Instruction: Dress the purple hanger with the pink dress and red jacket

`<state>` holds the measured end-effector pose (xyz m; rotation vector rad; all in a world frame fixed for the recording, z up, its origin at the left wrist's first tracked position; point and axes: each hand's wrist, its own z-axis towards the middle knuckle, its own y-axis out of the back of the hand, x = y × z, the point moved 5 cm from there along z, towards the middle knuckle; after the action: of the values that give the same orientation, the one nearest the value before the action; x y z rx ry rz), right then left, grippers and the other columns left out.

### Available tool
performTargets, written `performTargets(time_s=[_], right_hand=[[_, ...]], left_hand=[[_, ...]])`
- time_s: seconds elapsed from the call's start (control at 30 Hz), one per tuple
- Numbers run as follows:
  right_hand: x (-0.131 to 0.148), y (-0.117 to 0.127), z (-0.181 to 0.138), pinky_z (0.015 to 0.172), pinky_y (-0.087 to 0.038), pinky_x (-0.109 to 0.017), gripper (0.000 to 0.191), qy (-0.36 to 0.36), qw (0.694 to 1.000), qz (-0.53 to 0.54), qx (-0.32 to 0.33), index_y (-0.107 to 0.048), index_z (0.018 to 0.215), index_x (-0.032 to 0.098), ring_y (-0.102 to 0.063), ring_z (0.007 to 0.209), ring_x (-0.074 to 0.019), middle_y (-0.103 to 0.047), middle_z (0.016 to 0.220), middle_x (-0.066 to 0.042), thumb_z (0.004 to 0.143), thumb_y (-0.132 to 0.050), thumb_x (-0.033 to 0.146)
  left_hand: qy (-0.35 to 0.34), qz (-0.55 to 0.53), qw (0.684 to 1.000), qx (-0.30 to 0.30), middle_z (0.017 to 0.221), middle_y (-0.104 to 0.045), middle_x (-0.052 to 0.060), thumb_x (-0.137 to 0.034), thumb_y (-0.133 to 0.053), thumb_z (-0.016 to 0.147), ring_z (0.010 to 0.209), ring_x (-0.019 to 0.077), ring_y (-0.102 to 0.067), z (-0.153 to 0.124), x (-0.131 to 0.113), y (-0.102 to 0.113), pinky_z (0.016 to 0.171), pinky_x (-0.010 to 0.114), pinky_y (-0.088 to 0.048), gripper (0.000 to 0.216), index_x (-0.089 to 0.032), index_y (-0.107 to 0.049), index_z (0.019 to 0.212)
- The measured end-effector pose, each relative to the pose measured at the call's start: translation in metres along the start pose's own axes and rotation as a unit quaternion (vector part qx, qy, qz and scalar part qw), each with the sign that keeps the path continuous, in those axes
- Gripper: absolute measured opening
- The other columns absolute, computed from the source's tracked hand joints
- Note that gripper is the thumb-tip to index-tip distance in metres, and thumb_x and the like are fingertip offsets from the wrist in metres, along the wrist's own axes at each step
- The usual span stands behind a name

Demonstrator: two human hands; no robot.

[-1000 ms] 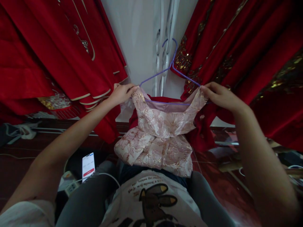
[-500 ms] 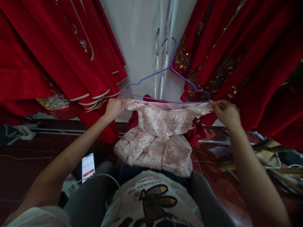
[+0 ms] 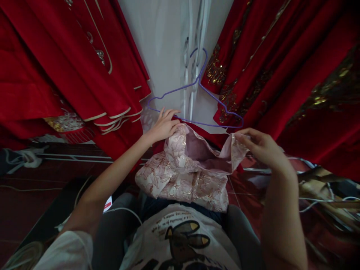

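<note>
A pale pink brocade dress (image 3: 180, 183) with metallic gold patterning lies across my lap, its pink lined neck opening spread toward me. At the left of that opening, my left hand (image 3: 165, 125) pinches the edge between thumb and finger, its other fingers stretched toward the hanger. My right hand (image 3: 258, 146) grips the opposite end of the top edge and holds it up. Just beyond the dress is a purple hanger (image 3: 174, 90), its hook pointing away from me. The hanger's lower bar passes behind my left fingertips; I cannot tell whether they touch it.
Red garments with trim hang at the left (image 3: 118, 75) and red ones with gold sequins at the right (image 3: 253, 67). White cabinet doors (image 3: 160, 48) stand between them. A phone (image 3: 107, 204) is partly hidden by my left forearm. Cardboard scraps (image 3: 320, 187) lie at right.
My hands have come closer together, the left moving inward and to the right. The dress's top edge, stretched straight before, now sags open and shows its lining. The hanger has shifted slightly left.
</note>
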<state>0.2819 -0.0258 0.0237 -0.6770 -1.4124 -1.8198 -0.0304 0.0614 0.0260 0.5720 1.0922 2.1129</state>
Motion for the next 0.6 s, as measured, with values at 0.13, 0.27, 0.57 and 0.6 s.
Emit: performTargets(time_s=[0.13, 0.27, 0.57, 0.6], right_hand=[[-0.016, 0.002, -0.002, 0.063, -0.050, -0.028, 0.036, -0.046, 0.997, 0.053, 0.037, -0.069, 0.094, 0.020, -0.062, 0.071, -0.0178, -0.070, 0.087, -0.007, 0.078, -0.068, 0.052], [-0.032, 0.019, -0.009, 0.050, -0.046, -0.028, 0.033, -0.169, 0.983, 0.067, 0.010, -0.070, 0.083, 0.020, -0.058, 0.058, -0.0168, -0.068, 0.074, -0.007, 0.070, -0.074, 0.050], [-0.019, 0.042, -0.014, 0.066, -0.053, -0.030, 0.026, -0.111, 0.976, 0.089, -0.166, -0.073, 0.094, 0.021, -0.064, 0.067, -0.0158, -0.072, 0.087, -0.011, 0.074, -0.074, 0.037], [-0.017, 0.042, -0.014, 0.068, -0.054, -0.031, 0.026, -0.103, 0.976, 0.089, -0.171, -0.073, 0.095, 0.021, -0.064, 0.068, -0.0159, -0.072, 0.087, -0.010, 0.074, -0.074, 0.037]], left_hand=[[0.019, 0.008, 1.000, 0.016, 0.131, -0.055, 0.010, -0.032, -0.046, 0.097, 0.129, 0.0272, -0.046, -0.008, 0.013, -0.025, 0.117, 0.067, -0.015, 0.028, -0.019, -0.071, 0.096], [0.017, 0.022, 1.000, 0.007, 0.127, -0.055, 0.010, -0.035, -0.045, 0.097, 0.125, 0.0259, -0.048, -0.022, 0.017, -0.024, 0.118, 0.063, -0.020, 0.031, -0.019, -0.072, 0.096], [0.002, 0.050, 0.999, -0.007, 0.126, -0.055, 0.011, -0.038, -0.043, 0.098, 0.125, 0.0266, -0.048, -0.034, 0.019, -0.001, 0.118, 0.060, -0.024, 0.036, -0.019, -0.072, 0.089], [0.002, 0.055, 0.998, -0.008, 0.126, -0.055, 0.010, -0.038, -0.043, 0.097, 0.125, 0.0270, -0.048, -0.034, 0.019, 0.000, 0.117, 0.060, -0.024, 0.035, -0.020, -0.072, 0.089]])
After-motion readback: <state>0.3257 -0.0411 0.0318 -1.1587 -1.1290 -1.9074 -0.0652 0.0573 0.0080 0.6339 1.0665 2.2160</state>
